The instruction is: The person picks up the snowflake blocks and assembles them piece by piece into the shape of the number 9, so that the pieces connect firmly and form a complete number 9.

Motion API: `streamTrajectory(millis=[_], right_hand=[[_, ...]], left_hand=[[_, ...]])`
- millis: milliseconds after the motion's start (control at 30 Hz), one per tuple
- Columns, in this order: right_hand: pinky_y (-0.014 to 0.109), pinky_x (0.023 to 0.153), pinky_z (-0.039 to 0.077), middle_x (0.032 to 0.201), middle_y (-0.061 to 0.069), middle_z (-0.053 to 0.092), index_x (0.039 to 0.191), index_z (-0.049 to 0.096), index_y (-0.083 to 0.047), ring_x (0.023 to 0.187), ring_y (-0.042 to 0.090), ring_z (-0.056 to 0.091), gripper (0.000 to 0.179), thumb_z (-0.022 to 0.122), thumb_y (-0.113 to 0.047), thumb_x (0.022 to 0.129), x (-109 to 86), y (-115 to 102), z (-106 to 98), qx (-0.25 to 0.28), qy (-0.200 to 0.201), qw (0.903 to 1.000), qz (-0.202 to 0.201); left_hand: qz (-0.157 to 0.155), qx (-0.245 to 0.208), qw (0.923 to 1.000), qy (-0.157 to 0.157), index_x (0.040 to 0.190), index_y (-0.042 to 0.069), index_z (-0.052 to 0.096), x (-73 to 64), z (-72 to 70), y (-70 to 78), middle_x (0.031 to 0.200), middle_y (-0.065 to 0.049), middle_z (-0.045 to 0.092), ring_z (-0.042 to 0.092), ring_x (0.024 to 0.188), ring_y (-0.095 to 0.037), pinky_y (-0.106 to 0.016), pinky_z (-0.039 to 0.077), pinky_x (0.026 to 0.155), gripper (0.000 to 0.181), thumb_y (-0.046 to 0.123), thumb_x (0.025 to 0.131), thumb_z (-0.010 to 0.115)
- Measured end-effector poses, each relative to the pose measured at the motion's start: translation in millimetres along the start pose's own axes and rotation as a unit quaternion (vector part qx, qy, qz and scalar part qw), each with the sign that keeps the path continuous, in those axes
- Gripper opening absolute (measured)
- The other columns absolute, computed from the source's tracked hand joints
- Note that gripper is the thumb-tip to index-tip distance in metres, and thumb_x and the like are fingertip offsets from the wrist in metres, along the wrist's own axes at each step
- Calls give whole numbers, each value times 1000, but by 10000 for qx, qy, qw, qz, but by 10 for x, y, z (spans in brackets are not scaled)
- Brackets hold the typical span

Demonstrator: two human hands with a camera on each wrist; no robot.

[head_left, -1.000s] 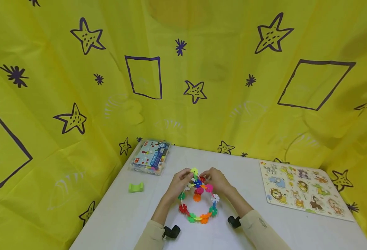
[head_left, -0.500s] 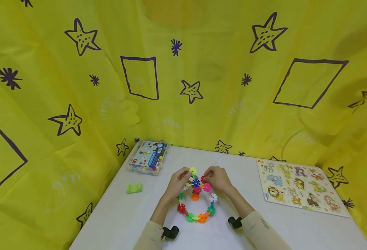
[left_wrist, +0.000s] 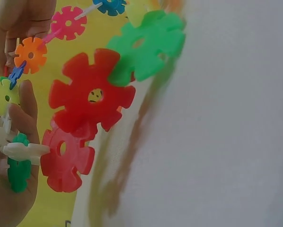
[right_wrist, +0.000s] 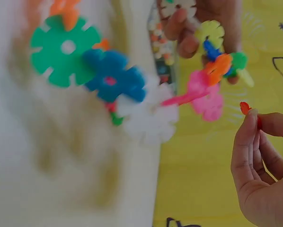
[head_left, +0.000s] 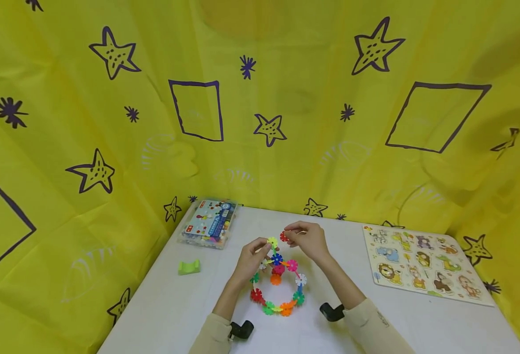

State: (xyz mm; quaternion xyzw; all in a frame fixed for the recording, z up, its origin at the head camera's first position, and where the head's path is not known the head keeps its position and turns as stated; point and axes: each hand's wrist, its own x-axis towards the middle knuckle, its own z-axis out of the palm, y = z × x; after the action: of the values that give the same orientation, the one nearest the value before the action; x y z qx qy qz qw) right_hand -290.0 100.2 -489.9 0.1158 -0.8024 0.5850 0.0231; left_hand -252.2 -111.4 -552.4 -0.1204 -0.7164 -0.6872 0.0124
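Observation:
A ring of linked snowflake discs (head_left: 256,295) in many colours hangs between the hands, above the table. My left hand (head_left: 245,265) pinches its upper left part, by a yellow disc (head_left: 272,242) at the top. Behind the ring's opening, a pink disc and an orange disc (head_left: 275,279) show. My right hand (head_left: 311,242) pinches a single red snowflake disc (head_left: 284,236) between thumb and fingertips, just right of the yellow one. In the right wrist view this red disc (right_wrist: 245,108) is apart from the ring. Large red discs (left_wrist: 92,94) of the ring fill the left wrist view.
At the back left lies a clear box (head_left: 211,222) of small coloured pieces with a printed label. A light green block (head_left: 189,267) sits in front of it. On the right is an animal puzzle board (head_left: 425,265). A yellow patterned curtain (head_left: 308,162) encloses the white table (head_left: 313,339).
The right hand has drawn the red disc away from the ring's upper right and raised it beside the yellow disc. The left hand keeps its hold. The head view has shifted slightly.

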Motion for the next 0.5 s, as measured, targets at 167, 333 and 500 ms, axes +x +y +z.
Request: streamTrajectory(millis=[167,333,500], right_hand=[[50,72,62,85,11,76,101,79,-2,74,40,75,11,77,-12,95,-20,-138,49,379,-40,9993,8],[42,67,63,85,11,76,99,79,-3,72,37,76,10,75,-11,95,-32,-174,97,429,-18,9991,13],[35,61,62,83,10,75,97,80,-3,64,27,75,8,76,-9,93,-56,-211,131,311,37,9995,46]], left_hand=[[6,-22,10000,13,117,8,72,-11,-1,9,115,-14,72,69,87,-27,-31,58,60,26,30,107,61],[32,-132,9999,15,118,5,71,-18,24,54,113,-16,72,69,88,-32,-30,57,58,25,25,108,60],[-73,-73,9999,78,118,7,72,-19,42,65,111,-12,68,70,87,-25,-31,57,57,24,26,107,62]])
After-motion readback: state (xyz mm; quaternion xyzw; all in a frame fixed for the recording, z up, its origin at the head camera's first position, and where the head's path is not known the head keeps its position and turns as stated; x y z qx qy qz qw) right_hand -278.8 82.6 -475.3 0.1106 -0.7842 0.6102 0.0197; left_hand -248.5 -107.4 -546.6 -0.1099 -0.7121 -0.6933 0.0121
